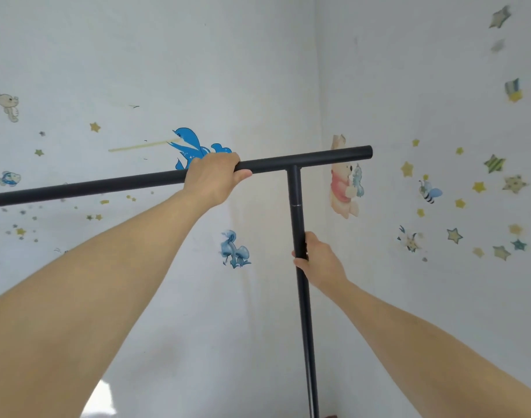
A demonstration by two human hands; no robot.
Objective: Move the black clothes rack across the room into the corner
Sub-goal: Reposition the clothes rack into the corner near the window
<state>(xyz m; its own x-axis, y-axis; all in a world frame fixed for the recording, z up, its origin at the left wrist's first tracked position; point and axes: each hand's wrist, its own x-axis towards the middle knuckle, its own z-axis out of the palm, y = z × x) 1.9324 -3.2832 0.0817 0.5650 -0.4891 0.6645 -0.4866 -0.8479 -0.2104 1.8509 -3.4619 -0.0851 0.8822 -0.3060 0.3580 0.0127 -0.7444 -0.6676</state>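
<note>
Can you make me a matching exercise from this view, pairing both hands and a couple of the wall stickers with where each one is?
Column one:
1. left hand
2. right hand
3. dolphin sticker
4. bear sticker

Column two:
A. on the wall right of the corner
B. wrapped over the rack's top bar
C. just behind the left hand's knuckles
D. closed around the upright pole

Pairs: 1-B, 2-D, 3-C, 4-A

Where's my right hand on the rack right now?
Your right hand grips the clothes rack's upright pole, below the top bar held by your left hand, near the wall corner.
</note>
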